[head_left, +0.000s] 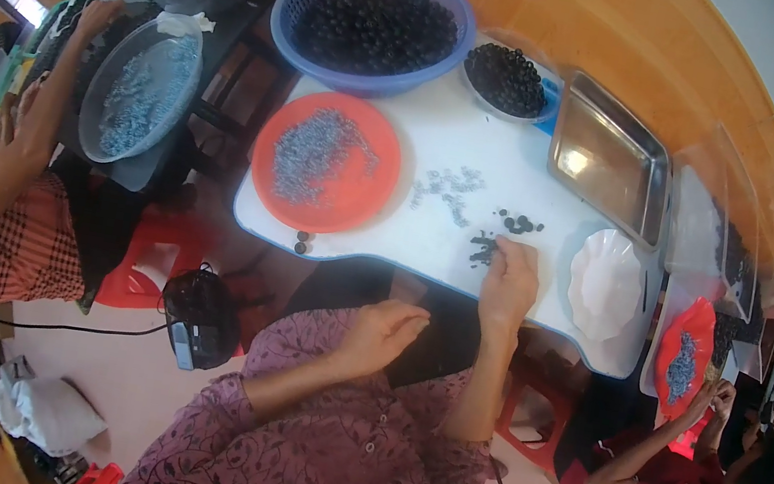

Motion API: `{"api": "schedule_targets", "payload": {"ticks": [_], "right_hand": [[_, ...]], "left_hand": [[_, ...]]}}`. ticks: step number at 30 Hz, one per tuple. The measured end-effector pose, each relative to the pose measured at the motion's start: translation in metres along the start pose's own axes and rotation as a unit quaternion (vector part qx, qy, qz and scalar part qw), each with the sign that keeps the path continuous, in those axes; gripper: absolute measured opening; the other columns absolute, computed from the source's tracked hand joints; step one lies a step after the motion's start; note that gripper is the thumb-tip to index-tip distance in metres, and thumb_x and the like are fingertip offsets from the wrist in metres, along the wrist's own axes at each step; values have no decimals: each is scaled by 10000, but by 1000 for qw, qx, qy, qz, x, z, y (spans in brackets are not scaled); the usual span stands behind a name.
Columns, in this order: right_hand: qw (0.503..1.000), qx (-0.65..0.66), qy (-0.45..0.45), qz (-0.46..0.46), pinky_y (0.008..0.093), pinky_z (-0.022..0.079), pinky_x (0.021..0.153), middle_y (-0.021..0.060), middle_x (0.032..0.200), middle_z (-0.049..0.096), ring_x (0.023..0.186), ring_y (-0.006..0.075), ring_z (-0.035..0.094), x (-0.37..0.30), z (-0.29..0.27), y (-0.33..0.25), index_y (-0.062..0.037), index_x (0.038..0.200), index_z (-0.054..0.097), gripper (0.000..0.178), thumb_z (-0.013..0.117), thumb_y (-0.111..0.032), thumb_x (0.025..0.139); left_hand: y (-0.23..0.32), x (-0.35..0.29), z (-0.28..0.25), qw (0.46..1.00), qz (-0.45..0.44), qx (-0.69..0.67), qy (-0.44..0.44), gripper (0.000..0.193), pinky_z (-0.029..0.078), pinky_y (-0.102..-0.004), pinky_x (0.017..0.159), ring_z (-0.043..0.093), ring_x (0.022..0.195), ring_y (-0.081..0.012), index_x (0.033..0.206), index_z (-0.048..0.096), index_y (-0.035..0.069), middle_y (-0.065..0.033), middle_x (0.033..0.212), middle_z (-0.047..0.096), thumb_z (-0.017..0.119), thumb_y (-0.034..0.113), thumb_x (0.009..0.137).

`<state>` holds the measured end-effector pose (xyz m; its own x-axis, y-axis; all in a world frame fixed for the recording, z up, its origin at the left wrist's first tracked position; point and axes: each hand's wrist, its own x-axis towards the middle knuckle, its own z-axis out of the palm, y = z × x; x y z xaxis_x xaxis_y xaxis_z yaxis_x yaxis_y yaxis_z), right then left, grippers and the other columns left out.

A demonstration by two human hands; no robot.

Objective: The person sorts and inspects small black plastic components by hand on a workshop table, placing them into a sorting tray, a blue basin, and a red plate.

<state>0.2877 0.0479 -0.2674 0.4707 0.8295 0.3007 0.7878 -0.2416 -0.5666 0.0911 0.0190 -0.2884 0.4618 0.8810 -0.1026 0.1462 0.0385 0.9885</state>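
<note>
Leaf-print purple shirt (pixel 343 458) fills six o'clock, left hand (pixel 382 336) over it, right hand (pixel 510 282) by small black pieces (pixel 481 249) at three, both grips impossible to tell.

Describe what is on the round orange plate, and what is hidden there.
Small, pale bluish-grey pieces lie on the orange plate, with bare surface showing at right. Pieces deeper in the pile and the surface beneath are covered.
</note>
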Motion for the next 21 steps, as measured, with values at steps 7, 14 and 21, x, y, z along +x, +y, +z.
{"api": "schedule_targets", "payload": {"ticks": [7, 14, 21], "right_hand": [[994, 98, 42, -5, 343, 499, 703, 130, 927, 620, 789, 295, 618, -3, 0, 4, -32, 969, 670, 163, 605, 29, 832], [996, 70, 36, 29, 342, 505, 679, 153, 929, 619, 761, 292, 626, -20, -12, 7, -6, 984, 666, 159, 605, 28, 841], [996, 53, 48, 49, 351, 511, 685, 156, 937, 620, 770, 299, 635, -33, -17, 6, -12, 998, 663, 168, 615, 22, 841]], "left_hand": [[-3, 6, -1, 999, 12, 35, 11, 158, 506, -359, 658, 643, 746, -307, 982, 672, 25, -162, 854, 652, 653, 131, 867], [9, 39, 2, 964, 212, 130, 88, 146, 465, -320, 567, 603, 644, -255, 973, 658, 14, -130, 768, 591, 673, 30, 829], [10, 53, 4, 959, 204, 170, 94, 145, 487, -338, 573, 620, 659, -277, 965, 661, 6, -141, 798, 605, 678, 22, 821]]}}
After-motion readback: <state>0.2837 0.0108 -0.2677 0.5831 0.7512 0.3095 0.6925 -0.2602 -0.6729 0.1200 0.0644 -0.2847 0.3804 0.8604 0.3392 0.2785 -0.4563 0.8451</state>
